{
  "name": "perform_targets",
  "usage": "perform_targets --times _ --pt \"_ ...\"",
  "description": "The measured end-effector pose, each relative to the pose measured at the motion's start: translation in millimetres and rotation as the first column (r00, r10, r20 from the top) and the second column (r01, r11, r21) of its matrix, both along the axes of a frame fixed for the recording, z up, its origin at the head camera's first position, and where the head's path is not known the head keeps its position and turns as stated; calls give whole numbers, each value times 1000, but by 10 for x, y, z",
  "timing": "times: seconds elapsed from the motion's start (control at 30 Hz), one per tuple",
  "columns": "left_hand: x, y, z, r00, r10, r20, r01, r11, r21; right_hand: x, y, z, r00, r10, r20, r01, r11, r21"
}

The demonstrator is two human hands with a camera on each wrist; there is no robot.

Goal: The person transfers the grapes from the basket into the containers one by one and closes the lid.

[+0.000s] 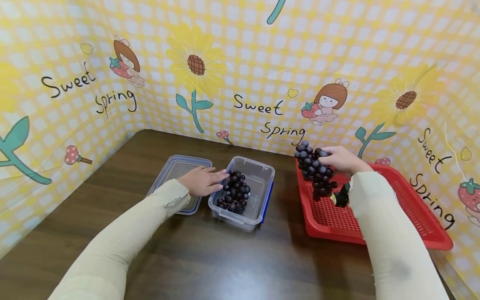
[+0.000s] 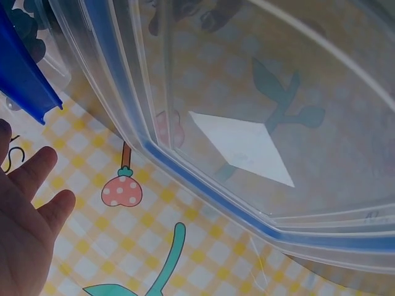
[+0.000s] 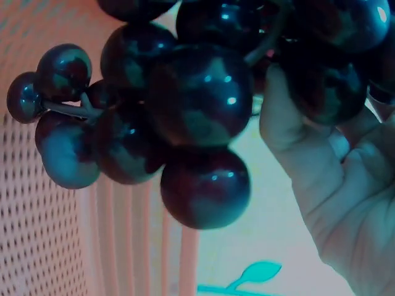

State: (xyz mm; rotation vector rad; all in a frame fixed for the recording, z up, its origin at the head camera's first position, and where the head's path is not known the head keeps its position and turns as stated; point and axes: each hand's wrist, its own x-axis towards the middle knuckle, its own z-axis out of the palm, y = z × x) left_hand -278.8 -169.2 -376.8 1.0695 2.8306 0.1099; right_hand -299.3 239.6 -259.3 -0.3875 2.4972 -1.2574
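My right hand [image 1: 343,159] grips a bunch of dark grapes [image 1: 315,166] by its upper end, holding it over the left part of a red basket [image 1: 375,241]. The right wrist view shows the grapes [image 3: 197,92] close up beside the thumb [image 3: 284,117]. My left hand [image 1: 202,181], fingers straight, is at the left rim of a clear plastic container [image 1: 256,200]. Another bunch of dark grapes [image 1: 235,193] lies inside that container. In the left wrist view the fingers of the left hand [image 2: 31,216] are spread and hold nothing.
A clear lid [image 1: 172,166] with a blue seal lies left of the container, partly under my left forearm. A blue latch [image 1: 267,202] hangs on the container's right side. Printed checkered cloth [image 1: 240,75] stands behind the brown wooden table [image 1: 210,262].
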Motion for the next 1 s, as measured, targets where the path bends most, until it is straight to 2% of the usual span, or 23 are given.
perform_targets --times 0.17,0.37,0.47,0.63,0.8,0.9,1.0 --pt "-34 59 5 1000 4 -7 -4 1000 -13 0 -218 34 1000 -15 -14 14 996 -87" --pt "-73 163 2 1000 -21 1 21 1000 -10 63 -414 28 996 -38 -77 34 998 -50" --pt "-87 189 16 1000 -18 6 18 1000 -13 83 -548 -4 992 -75 -101 69 996 -55" --pt "-92 152 6 1000 -17 -6 17 1000 -11 104 -846 -72 987 -160 -35 154 978 -139" --pt "-48 63 -27 1000 -6 -7 6 1000 18 153 -1162 -141 980 -199 0 195 959 -205" --pt "-30 29 -38 1000 -1 -15 1 999 38 180 -1323 -189 972 -231 29 231 938 -258" --pt "-17 20 -36 1000 -13 -23 14 998 54 222 -1450 -231 957 -280 70 287 901 -324"
